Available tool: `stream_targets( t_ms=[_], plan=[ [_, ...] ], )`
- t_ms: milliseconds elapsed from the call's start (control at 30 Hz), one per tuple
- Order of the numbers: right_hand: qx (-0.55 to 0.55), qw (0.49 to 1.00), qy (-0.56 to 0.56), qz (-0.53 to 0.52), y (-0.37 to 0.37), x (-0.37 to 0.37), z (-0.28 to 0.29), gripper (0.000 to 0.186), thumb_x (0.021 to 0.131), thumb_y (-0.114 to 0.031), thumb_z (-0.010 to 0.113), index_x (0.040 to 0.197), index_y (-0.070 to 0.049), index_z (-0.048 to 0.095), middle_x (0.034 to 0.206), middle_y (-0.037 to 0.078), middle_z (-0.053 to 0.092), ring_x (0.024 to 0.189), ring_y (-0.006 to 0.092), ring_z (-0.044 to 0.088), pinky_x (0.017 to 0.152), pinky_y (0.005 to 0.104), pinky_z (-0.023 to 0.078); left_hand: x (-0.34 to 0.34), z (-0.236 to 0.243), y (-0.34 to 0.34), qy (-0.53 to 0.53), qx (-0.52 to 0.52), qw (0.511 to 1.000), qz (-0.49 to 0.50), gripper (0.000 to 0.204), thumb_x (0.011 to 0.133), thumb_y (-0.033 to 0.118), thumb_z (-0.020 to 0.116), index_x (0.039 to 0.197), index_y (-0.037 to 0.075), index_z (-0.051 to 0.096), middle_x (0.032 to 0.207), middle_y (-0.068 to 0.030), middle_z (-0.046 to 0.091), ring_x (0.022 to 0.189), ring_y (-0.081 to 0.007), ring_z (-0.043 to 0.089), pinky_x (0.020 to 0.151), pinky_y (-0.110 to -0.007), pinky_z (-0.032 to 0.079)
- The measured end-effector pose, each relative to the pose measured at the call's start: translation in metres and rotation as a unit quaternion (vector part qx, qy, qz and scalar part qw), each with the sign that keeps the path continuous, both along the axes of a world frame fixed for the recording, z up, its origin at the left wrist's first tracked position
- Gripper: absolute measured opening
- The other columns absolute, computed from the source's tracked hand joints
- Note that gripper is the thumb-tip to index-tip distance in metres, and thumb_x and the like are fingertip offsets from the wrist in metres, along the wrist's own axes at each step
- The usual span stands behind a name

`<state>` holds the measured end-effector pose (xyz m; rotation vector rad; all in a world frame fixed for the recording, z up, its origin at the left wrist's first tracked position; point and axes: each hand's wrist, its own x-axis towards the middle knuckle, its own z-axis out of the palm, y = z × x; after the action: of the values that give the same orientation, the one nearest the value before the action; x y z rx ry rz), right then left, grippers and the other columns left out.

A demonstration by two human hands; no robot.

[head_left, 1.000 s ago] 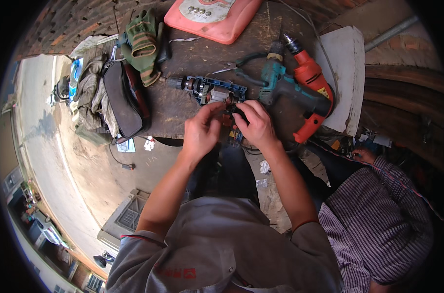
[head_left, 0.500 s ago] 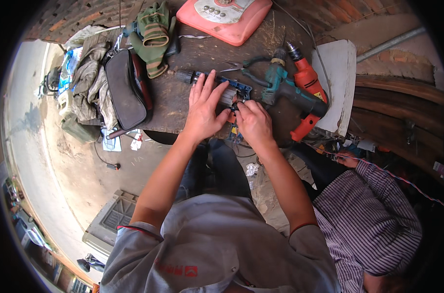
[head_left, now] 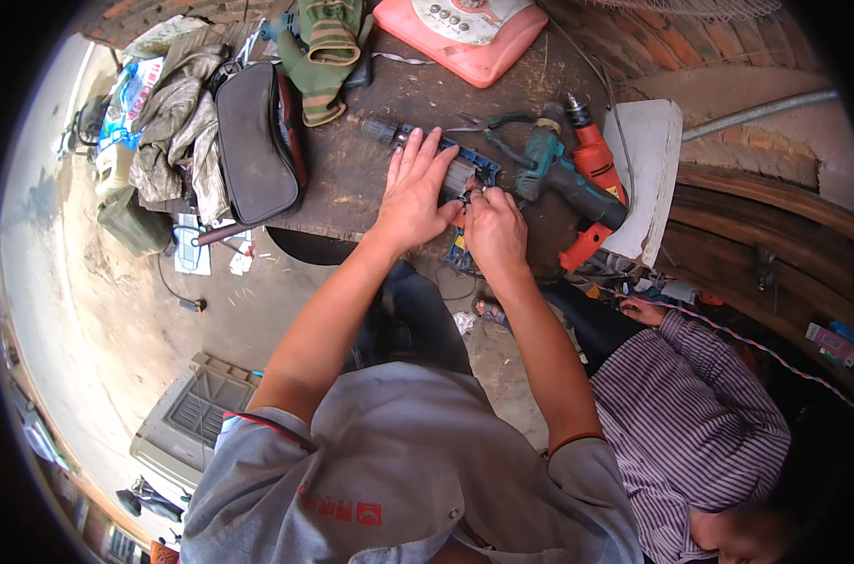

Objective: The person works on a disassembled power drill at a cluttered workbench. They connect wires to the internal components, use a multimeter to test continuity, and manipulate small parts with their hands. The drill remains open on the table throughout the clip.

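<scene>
A blue-cased power drill (head_left: 489,170) lies opened on the dark wooden table, its black chuck (head_left: 380,130) pointing up and left. Its silvery motor (head_left: 458,177) shows inside the housing. My left hand (head_left: 411,199) rests flat across the drill with its fingers stretched out, hiding part of the body. Close beside it, my right hand (head_left: 496,230) pinches at the handle end of the drill. Whatever sits between those fingertips is small and dark, and mostly covered. Just below, a blue and yellow part (head_left: 459,252) pokes out past the table's near edge.
A teal drill (head_left: 543,155) and an orange-red drill (head_left: 596,160) lie to the right, beside a white board (head_left: 657,164). Pliers (head_left: 502,120) lie behind. Leftward are a dark zip case (head_left: 256,141) and green gloves (head_left: 326,70); a pink scale (head_left: 479,61) stands far back. A person in striped shirt (head_left: 690,395) sits right.
The view has shifted, so the table appears slightly further right. Both hands stay at the opened drill, the left flat and the right pinching.
</scene>
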<state>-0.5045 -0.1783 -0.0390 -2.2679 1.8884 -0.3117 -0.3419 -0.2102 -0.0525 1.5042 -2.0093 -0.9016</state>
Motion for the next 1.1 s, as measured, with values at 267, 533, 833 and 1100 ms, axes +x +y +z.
stream_targets(
  t_ms=[267, 533, 833, 1100],
  plan=[
    [0.005, 1.000, 0.024, -0.002, 0.000, 0.005, 0.001, 0.024, 0.083, -0.011, 0.069, 0.103, -0.001, 0.075, 0.092, 0.010, 0.065, 0.092, 0.0303, 0.065, 0.082, 0.0413, 0.055, 0.003, -0.004, -0.001, 0.007, -0.006, 1.000, -0.004, 0.078, 0.076, 0.020, 0.078, 0.146, 0.012, 0.045, 0.164, -0.0148, 0.024, 0.153, -0.0378, 0.015, 0.123, -0.052, 0.016],
    [-0.078, 0.993, -0.085, 0.015, 0.007, -0.009, -0.019, 0.023, 0.081, -0.005, 0.071, 0.103, 0.001, 0.074, 0.091, 0.012, 0.065, 0.088, 0.0309, 0.065, 0.078, 0.0410, 0.054, 0.002, -0.009, 0.000, 0.017, -0.011, 1.000, 0.001, 0.080, 0.075, 0.020, 0.079, 0.147, 0.011, 0.045, 0.163, -0.0150, 0.026, 0.153, -0.0371, 0.015, 0.123, -0.051, 0.016],
    [-0.059, 0.995, -0.086, -0.002, 0.005, -0.005, -0.016, 0.021, 0.083, -0.007, 0.071, 0.103, 0.000, 0.073, 0.095, 0.013, 0.066, 0.090, 0.0333, 0.065, 0.080, 0.0422, 0.054, 0.005, -0.007, 0.000, 0.019, -0.004, 1.000, 0.000, 0.079, 0.075, 0.018, 0.079, 0.146, 0.011, 0.045, 0.163, -0.0142, 0.027, 0.153, -0.0363, 0.016, 0.123, -0.051, 0.016],
    [-0.034, 0.997, -0.061, -0.038, 0.007, -0.001, -0.015, 0.021, 0.086, -0.011, 0.067, 0.105, -0.002, 0.069, 0.103, 0.014, 0.064, 0.096, 0.0349, 0.064, 0.083, 0.0437, 0.054, 0.005, -0.009, 0.000, 0.016, -0.009, 1.000, -0.001, 0.078, 0.075, 0.016, 0.078, 0.146, 0.012, 0.045, 0.163, -0.0132, 0.027, 0.153, -0.0353, 0.016, 0.124, -0.050, 0.016]
  ],
)
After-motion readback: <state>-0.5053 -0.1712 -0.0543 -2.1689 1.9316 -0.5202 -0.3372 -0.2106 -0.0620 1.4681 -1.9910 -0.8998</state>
